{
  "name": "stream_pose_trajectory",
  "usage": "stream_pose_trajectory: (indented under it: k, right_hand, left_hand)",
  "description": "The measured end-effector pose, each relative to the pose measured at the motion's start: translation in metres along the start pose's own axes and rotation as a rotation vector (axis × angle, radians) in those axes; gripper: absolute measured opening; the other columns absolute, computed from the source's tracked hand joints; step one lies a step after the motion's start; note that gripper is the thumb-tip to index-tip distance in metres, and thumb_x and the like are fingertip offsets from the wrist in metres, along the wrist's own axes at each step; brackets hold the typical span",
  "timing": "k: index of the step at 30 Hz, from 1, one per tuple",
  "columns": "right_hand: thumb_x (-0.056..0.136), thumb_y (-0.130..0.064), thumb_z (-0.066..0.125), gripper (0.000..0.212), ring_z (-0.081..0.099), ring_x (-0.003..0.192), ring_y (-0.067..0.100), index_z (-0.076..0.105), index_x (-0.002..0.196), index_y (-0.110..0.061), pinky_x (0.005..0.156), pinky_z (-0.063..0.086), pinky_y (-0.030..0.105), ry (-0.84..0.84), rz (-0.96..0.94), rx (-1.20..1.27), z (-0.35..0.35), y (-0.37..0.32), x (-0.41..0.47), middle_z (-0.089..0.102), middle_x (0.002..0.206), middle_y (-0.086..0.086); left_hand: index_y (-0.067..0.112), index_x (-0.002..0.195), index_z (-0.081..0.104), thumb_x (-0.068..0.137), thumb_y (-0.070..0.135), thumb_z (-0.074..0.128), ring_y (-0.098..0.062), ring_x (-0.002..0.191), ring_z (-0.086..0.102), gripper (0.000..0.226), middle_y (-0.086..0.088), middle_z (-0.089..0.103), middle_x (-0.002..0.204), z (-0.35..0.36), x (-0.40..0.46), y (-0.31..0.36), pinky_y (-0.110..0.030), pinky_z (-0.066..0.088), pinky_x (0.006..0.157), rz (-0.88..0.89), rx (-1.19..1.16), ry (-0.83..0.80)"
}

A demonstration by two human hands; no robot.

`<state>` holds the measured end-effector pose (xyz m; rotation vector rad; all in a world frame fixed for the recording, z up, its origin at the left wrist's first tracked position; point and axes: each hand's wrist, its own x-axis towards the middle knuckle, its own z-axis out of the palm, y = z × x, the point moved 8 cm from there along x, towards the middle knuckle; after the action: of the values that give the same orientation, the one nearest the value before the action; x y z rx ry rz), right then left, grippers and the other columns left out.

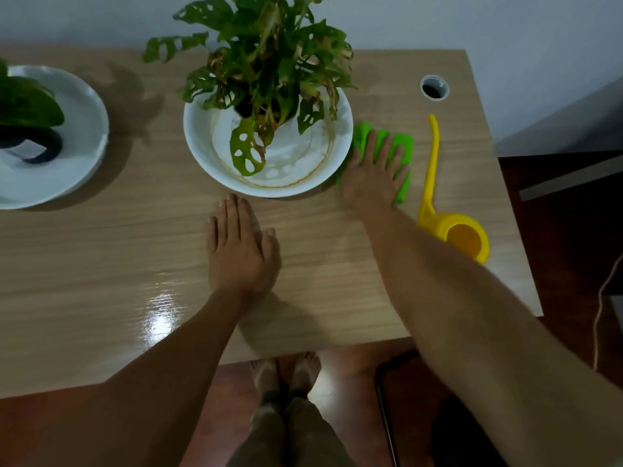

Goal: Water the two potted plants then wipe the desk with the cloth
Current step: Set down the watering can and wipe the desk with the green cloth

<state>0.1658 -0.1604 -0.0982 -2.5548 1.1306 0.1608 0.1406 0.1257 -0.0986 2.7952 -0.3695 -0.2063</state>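
Both hands lie flat, fingers straight: right hand point(371, 173) presses the green cloth point(403, 153) on desk point(101, 264) btw. saucer point(202, 143) & yellow watering can point(451, 227); left hand point(241, 244) rests bare. Risk: a wide wipe nudges the can or saucer, spilling water.

No text, label, brand, number or sign can be read anywhere in the view. Nothing printed is seen on the yellow watering can point(453, 230), the green cloth point(403, 153) or the white saucers point(202, 143); the picture is dim and somewhat soft, so small markings may have been missed.
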Motion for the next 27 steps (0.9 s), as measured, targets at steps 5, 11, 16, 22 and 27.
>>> stream_pose_trajectory:
  k: [5, 11, 16, 22, 27]
  right_hand:
    - [0.11, -0.053, 0.012, 0.064, -0.012, 0.162, 0.032, -0.004, 0.168, -0.03, 0.129, -0.006, 0.055, -0.016, -0.095, -0.076, -0.013, -0.02, 0.086, -0.011, 0.176, 0.003]
    - [0.109, -0.056, 0.021, 0.07, -0.01, 0.161, 0.036, -0.004, 0.168, -0.029, 0.128, -0.004, 0.057, -0.076, -0.269, -0.221, -0.008, -0.038, 0.119, -0.011, 0.176, 0.007]
    - [0.106, -0.062, 0.023, 0.075, -0.012, 0.162, 0.034, -0.007, 0.167, -0.03, 0.128, -0.007, 0.056, -0.05, -0.155, -0.176, 0.004, -0.023, 0.066, -0.013, 0.176, 0.004]
    - [0.11, -0.05, 0.011, 0.064, -0.009, 0.162, 0.031, -0.002, 0.168, -0.028, 0.129, -0.005, 0.056, -0.054, -0.141, -0.085, 0.023, -0.005, -0.062, -0.007, 0.176, 0.004]
    - [0.108, -0.048, 0.018, 0.063, 0.0, 0.163, 0.031, 0.008, 0.168, -0.03, 0.13, 0.002, 0.057, -0.115, -0.368, -0.133, 0.047, 0.003, -0.186, 0.003, 0.176, 0.002]
  left_hand:
    - [0.004, 0.162, 0.01, 0.106, 0.046, 0.027, -0.026, 0.159, -0.004, 0.073, -0.014, 0.005, 0.171, 0.0, 0.003, 0.006, -0.05, 0.003, 0.129, 0.004, 0.049, 0.013]
    - [0.004, 0.162, 0.01, 0.106, 0.046, 0.028, -0.025, 0.159, -0.005, 0.073, -0.014, 0.004, 0.172, 0.002, 0.005, 0.004, -0.048, 0.0, 0.129, 0.003, 0.067, 0.004]
    - [0.003, 0.162, 0.008, 0.106, 0.045, 0.028, -0.026, 0.159, -0.007, 0.073, -0.014, 0.002, 0.171, 0.002, 0.005, 0.004, -0.05, 0.0, 0.129, 0.03, 0.047, 0.004]
    - [0.004, 0.162, 0.011, 0.105, 0.042, 0.029, -0.025, 0.159, -0.003, 0.071, -0.013, 0.006, 0.171, -0.003, 0.005, 0.002, -0.046, -0.003, 0.129, 0.03, -0.063, -0.012]
    - [0.005, 0.162, 0.019, 0.105, 0.04, 0.031, -0.028, 0.158, 0.011, 0.068, -0.014, 0.02, 0.169, -0.018, 0.006, -0.011, -0.045, 0.006, 0.129, 0.063, -0.337, -0.088]
